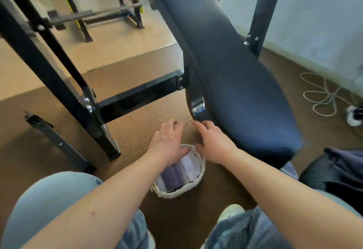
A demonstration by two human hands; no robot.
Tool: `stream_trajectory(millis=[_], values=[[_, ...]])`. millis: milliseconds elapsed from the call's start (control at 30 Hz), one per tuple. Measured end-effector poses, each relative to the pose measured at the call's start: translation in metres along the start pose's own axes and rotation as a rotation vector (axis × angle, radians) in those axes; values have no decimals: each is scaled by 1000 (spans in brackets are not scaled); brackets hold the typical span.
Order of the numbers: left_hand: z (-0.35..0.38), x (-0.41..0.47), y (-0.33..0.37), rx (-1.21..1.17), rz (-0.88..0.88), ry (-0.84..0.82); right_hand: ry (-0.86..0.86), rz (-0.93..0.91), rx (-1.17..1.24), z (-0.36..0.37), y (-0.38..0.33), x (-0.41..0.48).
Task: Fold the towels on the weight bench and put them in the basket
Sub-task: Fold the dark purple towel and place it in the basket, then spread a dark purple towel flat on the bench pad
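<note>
Folded purple and white towels [177, 174] packed side by side in white basket [172, 194] on brown floor [176, 221], just beside near end of dark blue worktop [225, 67]. Above basket's far rim, left grip [167, 142] and right grip [213, 142], both with fingers apart and relaxed, holding nothing. Beyond, black steel frame [137, 93]; right, coiled white cord [322, 95].

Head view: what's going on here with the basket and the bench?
The person's left hand and right hand hover open and empty over a small white basket on the floor beside the weight bench. Folded purple and white towels sit inside it. No towel shows on the bench pad.
</note>
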State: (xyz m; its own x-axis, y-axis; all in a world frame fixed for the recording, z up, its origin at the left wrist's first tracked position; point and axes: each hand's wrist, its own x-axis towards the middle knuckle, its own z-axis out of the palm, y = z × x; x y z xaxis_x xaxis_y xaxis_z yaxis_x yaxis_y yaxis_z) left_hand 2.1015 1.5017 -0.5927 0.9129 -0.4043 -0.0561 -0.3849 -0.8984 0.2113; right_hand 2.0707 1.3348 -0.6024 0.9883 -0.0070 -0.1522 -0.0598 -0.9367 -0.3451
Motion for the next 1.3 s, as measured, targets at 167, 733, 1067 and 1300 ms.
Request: stream_trajectory(millis=[167, 733, 1067, 1300], values=[[-33, -5, 54, -35, 136, 58, 87, 87, -4, -64, 22, -46], [-64, -18, 303, -286, 753, -137, -21, 603, -396, -216, 149, -232], [-50, -23, 354, -351, 871, -473, -109, 516, -592, -233, 153, -276], [-56, -16, 339, -629, 646, -255, 177, 475, -310, -239, 151, -265]])
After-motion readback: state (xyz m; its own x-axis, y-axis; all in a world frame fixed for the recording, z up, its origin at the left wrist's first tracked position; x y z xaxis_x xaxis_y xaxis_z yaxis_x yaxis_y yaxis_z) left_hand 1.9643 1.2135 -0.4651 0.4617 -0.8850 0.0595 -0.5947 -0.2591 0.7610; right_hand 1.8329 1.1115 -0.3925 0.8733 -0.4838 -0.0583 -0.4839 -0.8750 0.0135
